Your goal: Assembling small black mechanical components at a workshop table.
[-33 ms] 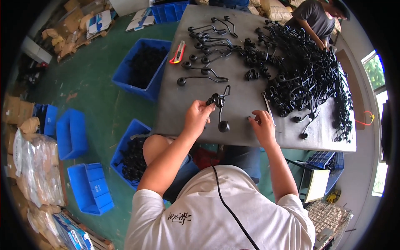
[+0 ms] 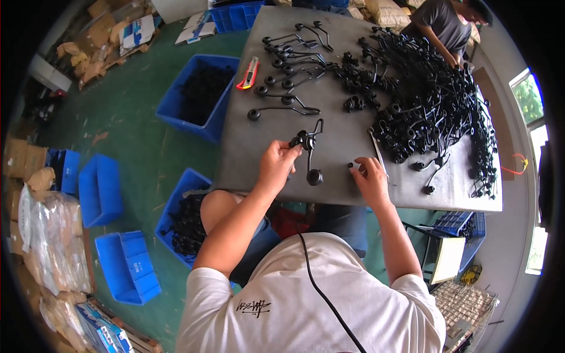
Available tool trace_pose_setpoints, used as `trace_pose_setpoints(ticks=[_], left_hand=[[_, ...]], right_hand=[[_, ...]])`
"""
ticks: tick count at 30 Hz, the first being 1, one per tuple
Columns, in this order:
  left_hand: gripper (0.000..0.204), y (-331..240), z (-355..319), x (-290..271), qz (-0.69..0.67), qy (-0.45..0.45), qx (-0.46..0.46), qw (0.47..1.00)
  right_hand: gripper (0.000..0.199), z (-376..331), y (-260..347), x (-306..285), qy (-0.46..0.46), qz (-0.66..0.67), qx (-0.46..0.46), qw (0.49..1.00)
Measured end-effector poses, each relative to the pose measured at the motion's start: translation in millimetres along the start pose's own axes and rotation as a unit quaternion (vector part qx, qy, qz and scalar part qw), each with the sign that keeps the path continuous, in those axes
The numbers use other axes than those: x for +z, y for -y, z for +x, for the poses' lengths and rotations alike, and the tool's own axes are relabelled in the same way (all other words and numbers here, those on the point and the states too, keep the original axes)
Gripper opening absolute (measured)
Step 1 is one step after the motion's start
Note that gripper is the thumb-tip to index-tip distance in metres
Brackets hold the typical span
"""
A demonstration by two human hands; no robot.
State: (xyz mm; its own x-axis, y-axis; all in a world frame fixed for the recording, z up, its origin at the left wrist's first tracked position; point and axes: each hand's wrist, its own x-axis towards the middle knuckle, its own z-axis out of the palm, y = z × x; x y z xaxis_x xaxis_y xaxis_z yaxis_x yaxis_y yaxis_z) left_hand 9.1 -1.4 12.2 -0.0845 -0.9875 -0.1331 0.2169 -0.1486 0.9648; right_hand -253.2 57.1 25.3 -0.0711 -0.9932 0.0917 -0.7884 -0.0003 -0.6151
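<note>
My left hand is closed on a black bent rod with a round end and a loop, over the near part of the grey table. Other black fittings cluster at its fingertips, too crowded to tell apart. To the right, my right hand has its fingers curled, with a small black piece at the thumb tip. Beside that hand lies a thin silver tool, partly hidden. Beyond my left hand, several similar bent rods lie in a rough column.
A large heap of black rods covers the table's right side. A red utility knife lies near the left edge. Blue bins stand on the floor at left, some holding black parts. Another person works at the far right corner.
</note>
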Motion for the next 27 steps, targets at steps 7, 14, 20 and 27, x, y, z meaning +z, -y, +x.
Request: trace_pose_setpoints(ticks=[7,14,20,27], left_hand=[[0.025,1,-2,5,0.011,0.001,-0.005,1.000],[0.029,8,-3,6,0.066,-0.016,-0.004,0.998],[0.030,2,-6,9,0.082,-0.013,-0.022,0.996],[0.030,6,-5,7,0.085,-0.020,-0.009,0.996]], right_hand=[[0.022,3,-8,8,0.003,-0.041,-0.074,0.996],[0.017,21,41,14,0.043,0.249,-0.015,0.967],[0.017,29,70,26,0.037,0.267,-0.061,0.961],[0.018,30,72,27,0.028,0.186,-0.109,0.976]])
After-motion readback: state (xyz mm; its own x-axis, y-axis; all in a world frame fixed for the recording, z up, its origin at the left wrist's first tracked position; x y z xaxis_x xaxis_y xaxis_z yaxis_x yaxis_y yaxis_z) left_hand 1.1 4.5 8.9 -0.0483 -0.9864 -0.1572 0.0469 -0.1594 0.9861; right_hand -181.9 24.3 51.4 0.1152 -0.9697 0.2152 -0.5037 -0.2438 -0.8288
